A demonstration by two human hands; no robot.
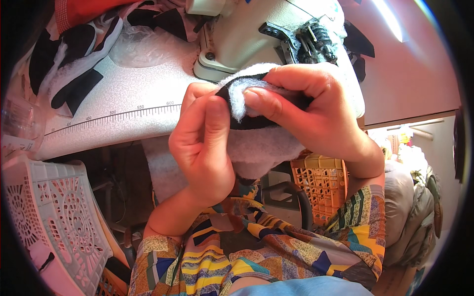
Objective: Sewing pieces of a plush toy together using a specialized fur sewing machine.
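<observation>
Between both hands, in front of the sewing machine (242, 37), is a piece of black fabric with fluffy grey-white padding (256, 122). My left hand (203, 138) pinches its left edge between thumb and fingers. With thumb and bent fingers, my right hand (316, 101) grips the upper right part, where a strip of the pale padding is folded over the black cloth. More of the grey padding hangs below the hands, over my lap. The tips of several fingers are hidden behind the fabric.
On the white machine table (153, 89), with a ruler scale along its front edge, lie black fabric pieces (76, 91) and a crumpled clear plastic bag (140, 47). A white plastic basket (61, 209) stands at the left. A yellow basket (321, 185) sits beyond my right forearm, near stuffed sacks (402, 202).
</observation>
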